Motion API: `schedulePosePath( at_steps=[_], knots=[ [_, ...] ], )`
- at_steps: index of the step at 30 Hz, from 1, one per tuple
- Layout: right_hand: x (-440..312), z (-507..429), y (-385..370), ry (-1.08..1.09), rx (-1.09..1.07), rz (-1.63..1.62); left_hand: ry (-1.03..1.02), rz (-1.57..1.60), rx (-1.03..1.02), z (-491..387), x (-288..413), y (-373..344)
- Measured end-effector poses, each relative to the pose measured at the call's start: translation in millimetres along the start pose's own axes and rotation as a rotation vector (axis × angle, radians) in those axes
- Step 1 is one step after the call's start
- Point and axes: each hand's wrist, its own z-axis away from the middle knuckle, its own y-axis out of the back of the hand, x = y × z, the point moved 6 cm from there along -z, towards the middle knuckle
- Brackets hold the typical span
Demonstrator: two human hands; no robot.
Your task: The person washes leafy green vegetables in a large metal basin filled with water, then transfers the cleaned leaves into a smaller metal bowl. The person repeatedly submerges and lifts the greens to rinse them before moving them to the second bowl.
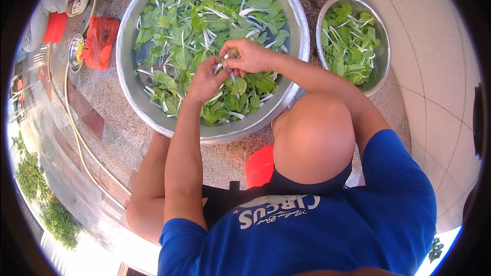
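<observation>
In front of me is a large round metal basin [123,65] of water, filled with loose leafy greens [182,51] that have pale white stems. Above the greens, near the basin's middle, my two hands meet. My left hand [207,78] pinches the white stem of a leafy green [219,66] between thumb and fingers. My right hand [247,58] grips the same green close beside it, its fingers bent and partly hiding the stem. To the right stands a smaller metal bowl [380,69] with more of the same greens [351,48] in it.
A red plastic bag [100,40] and a small metal bowl [71,51] with yellow pieces lie to the left. A hose [74,126] runs along the stone floor. Another person's leg [51,2] shows at upper left. A red stool [257,166] is below my knee.
</observation>
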Motion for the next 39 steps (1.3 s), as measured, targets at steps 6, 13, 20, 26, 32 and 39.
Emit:
schedulePosePath(
  at_steps=[6, 13, 20, 26, 32, 39],
  knots=[
    [41.1, 21.6, 6.3, 0.133, 0.105, 0.307, 0.163, -0.245, -0.167, 14.4, -24.7, -41.3],
    [67.0, 38.2, 6.2, 0.033, 0.146, 0.321, -0.065, -0.888, -0.248, 21.0, -15.2, -81.5],
    [60.5, 43.3, -3.8, 0.039, 0.252, 0.505, -0.178, -1.163, -0.295, 26.0, -6.0, -82.1],
    [38.7, 10.8, 53.2, 0.090, 0.408, 0.598, -0.041, -1.291, 0.086, 15.9, 13.1, -54.2],
    [-10.6, -36.3, 102.8, 0.103, 0.609, 0.716, -0.154, -1.307, 0.255, 7.8, -19.4, -50.2],
    [13.4, -70.1, 121.9, 0.034, 0.459, 1.294, 0.202, -1.397, 0.099, 8.6, -17.4, -28.1]
  ],
)
